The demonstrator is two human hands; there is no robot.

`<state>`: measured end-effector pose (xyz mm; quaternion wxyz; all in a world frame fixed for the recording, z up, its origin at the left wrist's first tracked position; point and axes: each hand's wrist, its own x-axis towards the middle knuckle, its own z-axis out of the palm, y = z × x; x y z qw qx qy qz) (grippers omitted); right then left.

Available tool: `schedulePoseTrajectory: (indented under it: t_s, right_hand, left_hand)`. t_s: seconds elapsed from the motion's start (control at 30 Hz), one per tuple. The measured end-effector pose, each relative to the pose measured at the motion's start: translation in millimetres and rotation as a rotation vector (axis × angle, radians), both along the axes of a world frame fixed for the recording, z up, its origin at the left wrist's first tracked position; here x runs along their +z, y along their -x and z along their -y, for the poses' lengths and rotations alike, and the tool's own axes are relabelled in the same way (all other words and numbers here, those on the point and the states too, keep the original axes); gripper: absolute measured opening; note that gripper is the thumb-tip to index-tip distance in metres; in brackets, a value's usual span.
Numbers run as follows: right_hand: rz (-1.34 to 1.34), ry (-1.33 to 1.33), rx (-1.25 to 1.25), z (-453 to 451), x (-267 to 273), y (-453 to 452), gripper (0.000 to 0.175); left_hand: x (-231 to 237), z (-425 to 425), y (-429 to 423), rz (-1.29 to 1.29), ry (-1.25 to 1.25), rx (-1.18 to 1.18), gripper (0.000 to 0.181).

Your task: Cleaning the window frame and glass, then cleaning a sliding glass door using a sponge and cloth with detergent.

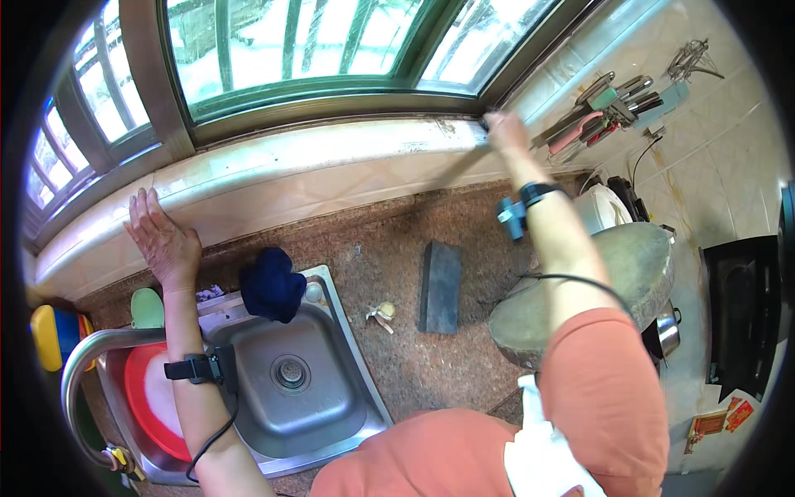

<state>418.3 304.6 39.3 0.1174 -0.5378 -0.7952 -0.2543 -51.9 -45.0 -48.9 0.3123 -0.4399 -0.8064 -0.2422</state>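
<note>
My left hand (163,239) rests with its fingers spread on the tiled window ledge (261,155), holding nothing. At the ledge's right end, my right hand (508,132) is closed and blurred. From it a long, blade-like thing (463,166) slants down to the left, too smeared to name surely. A dark grey whetstone (441,289) lies on the brown stone counter (410,373) below. Beside it are small pale scraps (382,315). A dark navy cloth (271,286) is bunched over the back rim of the steel sink (329,385). Both wrists wear black straps with small devices.
A red basin (133,379) sits in the left bowl under a curved faucet (77,373). At right, a thick round board (633,261) lies partly under my arm. Knives and tools hang in a wall rack (605,115). A framed window (298,93) rises behind the ledge.
</note>
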Motion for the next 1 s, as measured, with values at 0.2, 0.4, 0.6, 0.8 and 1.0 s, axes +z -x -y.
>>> schedulePoseTrajectory:
  t_s: [0.2, 0.4, 0.6, 0.8, 1.0]
  right_hand:
    - [-0.314, 0.153, -0.114, 39.5, -12.1, 81.1, 0.031]
    - [-0.121, -0.032, -0.063, 17.3, -11.0, 6.2, 0.025]
    - [-0.015, 0.148, -0.229, 46.6, -0.8, 34.4, 0.022]
    - [-0.016, 0.197, -0.305, 11.3, 11.0, 34.6, 0.020]
    - [-0.127, 0.164, -0.239, 58.9, 10.9, 31.7, 0.018]
  left_hand:
    - [-2.5, 5.5, -0.2, 0.012, -0.004, 0.017, 0.082]
    - [-2.5, -2.9, 2.4, -0.028, 0.029, -0.005, 0.084]
    - [-3.8, 15.8, 9.1, -0.006, 0.087, 0.011, 0.086]
    - [4.6, 6.6, -2.4, 0.009, 0.102, 0.017, 0.087]
    - [-3.3, 9.3, 5.1, 0.048, 0.081, 0.035, 0.084]
